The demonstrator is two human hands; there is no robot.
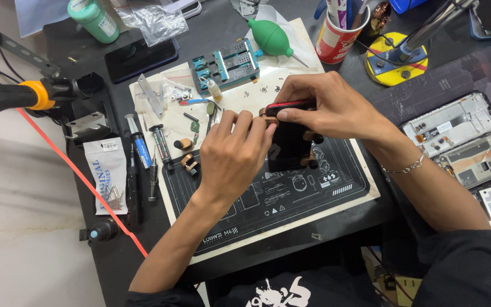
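Note:
A dark smartphone [287,149] with a red top edge lies on the black repair mat [291,199], with small brown clamps on its sides. My right hand [328,108] grips the phone's top edge between fingers and thumb. My left hand [234,156] rests curled against the phone's left side, fingertips touching it near the upper left corner. Whether the left hand holds a tool is hidden by its fingers.
Screwdrivers [137,150] and small parts lie left of the mat. A blue metal fixture [225,63], green air blower [271,37] and red tool cup [336,40] stand behind. Opened phone frames [461,139] lie at right. A green bottle [94,20] and dark phone [140,57] sit far left.

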